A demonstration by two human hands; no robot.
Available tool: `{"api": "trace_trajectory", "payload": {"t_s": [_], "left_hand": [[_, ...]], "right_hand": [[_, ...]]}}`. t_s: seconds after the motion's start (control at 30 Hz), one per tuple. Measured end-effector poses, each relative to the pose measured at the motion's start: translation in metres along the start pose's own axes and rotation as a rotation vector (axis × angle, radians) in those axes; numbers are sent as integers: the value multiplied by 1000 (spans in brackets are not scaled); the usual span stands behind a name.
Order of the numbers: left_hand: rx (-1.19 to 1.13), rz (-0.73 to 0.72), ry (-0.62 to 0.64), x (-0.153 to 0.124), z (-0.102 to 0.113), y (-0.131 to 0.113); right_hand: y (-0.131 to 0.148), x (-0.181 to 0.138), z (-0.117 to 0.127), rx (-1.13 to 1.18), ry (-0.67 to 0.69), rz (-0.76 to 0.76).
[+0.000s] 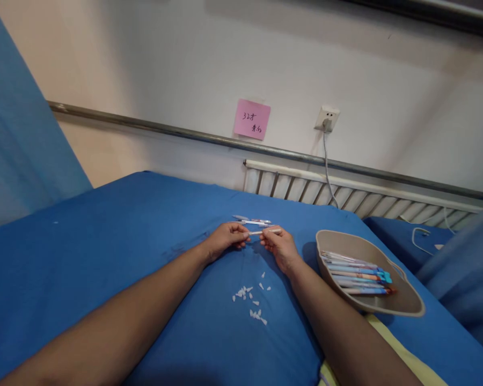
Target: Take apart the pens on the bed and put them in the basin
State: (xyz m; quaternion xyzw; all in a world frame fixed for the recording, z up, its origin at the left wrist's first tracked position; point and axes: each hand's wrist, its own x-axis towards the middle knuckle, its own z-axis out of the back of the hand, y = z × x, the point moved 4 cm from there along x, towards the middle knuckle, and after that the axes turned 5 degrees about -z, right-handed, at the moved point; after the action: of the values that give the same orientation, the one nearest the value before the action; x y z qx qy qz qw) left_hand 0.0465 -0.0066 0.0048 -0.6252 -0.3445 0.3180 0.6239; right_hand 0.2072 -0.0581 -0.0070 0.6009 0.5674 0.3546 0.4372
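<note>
A slim, light-coloured pen [255, 233] lies level between my two hands, over the blue cloth. My left hand [228, 236] pinches its left end between thumb and fingers. Round its right part, the fingers of my right hand [278, 244] are closed, and the far end pokes out past them. Just beyond my hands, a few more pens [251, 221] rest on the cloth. Nearer to me, several small white cone-shaped tips [243, 292] are scattered between my forearms.
A beige basket [410, 303] with several pens [356, 273] stands right of my right arm on the blue cloth [104, 257]. Yellow fabric [398, 348] lies below it. At the back are a radiator [298, 187], a plugged socket [327, 119] and a pink note [251, 119].
</note>
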Motion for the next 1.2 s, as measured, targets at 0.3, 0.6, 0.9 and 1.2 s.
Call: {"api": "trace_trajectory", "payload": {"t_s": [0.3, 0.6, 0.9, 1.2], "left_hand": [[-36, 0, -13, -1, 1, -2], [-3, 3, -12, -1, 1, -2], [-4, 1, -4, -2, 1, -2], [48, -52, -40, -4, -2, -8]], "right_hand": [[-1, 1, 4, -17, 33, -35], [-2, 2, 5, -7, 58, -16], [0, -1, 3, -94, 80, -6], [0, 1, 3, -132, 60, 8]]}}
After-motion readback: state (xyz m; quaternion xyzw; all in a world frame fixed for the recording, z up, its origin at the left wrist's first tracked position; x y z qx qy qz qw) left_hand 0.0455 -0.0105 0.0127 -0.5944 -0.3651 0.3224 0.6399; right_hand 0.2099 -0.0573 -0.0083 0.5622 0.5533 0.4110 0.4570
